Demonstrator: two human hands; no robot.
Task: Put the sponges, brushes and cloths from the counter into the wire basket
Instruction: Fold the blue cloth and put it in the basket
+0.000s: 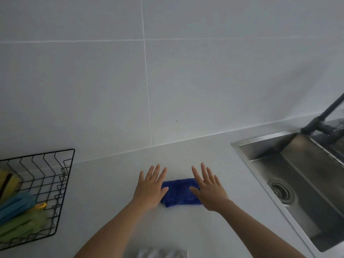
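**Head view: blue cloth [181,191] lying on the counter [111,183]**

The folded blue cloth is lying flat on the white counter, outside the wire basket [64,183], which is sitting well apart at the cloth's 9 o'clock. The left hand [150,189] is covering the cloth's 9 o'clock end and the right hand [208,190] its 3 o'clock end. Both are showing straight, widely spread fingers and gripping nothing. Each thumb is overlapping the cloth, though whether it is pressing or hovering cannot be told. The basket is holding a yellow sponge [10,181], a teal item [16,203] and a green item [24,224], the last two blurred. A steel sink [297,155] is sitting at the cloth's 3 o'clock, with a dark faucet [327,109] rising at 2 o'clock.
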